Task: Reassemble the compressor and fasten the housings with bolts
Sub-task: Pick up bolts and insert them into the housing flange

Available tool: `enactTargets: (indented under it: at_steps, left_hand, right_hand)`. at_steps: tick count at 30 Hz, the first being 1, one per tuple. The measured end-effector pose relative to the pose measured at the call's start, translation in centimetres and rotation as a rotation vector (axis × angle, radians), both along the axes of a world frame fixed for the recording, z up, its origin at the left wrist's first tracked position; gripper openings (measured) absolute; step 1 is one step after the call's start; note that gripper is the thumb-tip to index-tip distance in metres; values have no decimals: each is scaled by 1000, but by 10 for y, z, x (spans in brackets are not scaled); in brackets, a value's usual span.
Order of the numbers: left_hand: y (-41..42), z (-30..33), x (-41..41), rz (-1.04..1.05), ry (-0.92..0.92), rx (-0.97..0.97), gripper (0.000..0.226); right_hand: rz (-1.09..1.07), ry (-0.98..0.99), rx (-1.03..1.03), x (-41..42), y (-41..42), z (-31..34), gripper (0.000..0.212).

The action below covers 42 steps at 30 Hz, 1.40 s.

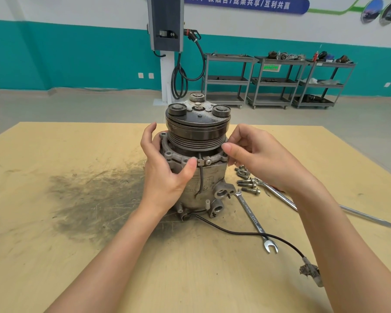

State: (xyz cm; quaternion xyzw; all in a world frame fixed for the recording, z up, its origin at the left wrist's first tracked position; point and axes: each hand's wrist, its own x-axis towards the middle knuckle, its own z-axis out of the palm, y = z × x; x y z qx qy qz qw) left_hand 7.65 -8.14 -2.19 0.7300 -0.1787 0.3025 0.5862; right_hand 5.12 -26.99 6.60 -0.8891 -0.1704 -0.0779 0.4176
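The compressor (pixel 201 188) stands upright in the middle of the wooden table, its dark grooved pulley (pixel 196 129) on top and the flanged front housing (pixel 174 154) seated on the silver body. My left hand (pixel 165 175) wraps around the left side of the body, thumb pressed against the flange near the wire clamp. My right hand (pixel 257 159) hovers at the right of the flange with curled fingers; whether it pinches anything cannot be told. Several loose bolts (pixel 246 180) lie on the table just right of the compressor, partly under my right hand.
A combination wrench (pixel 255 220) lies right of the compressor, and another long wrench (pixel 278 195) beyond it. A black cable with a connector (pixel 312 274) trails from the base to the front right. A dark grease smear (pixel 95 199) covers the table's left part.
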Motion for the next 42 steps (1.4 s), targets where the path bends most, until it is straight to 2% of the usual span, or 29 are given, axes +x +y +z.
enactTargets:
  at_steps: [5,20,36,42]
  left_hand:
    - [3,-1,3,-34,5,-46,91]
    - [2,-1,0,-134,16,-131,108]
    - [3,-4,1,-93,-74,-100,83]
    - [4,-5,3,-76,-97,-87,85]
  right_hand:
    - [-36,-153,-134,-2,8,-4,13]
    - [84,-148,-150,2,-2,-2,15]
    - [16,-223,-172,0,0,1,22]
    - [-26,-229,-146,1,4,-1,27]
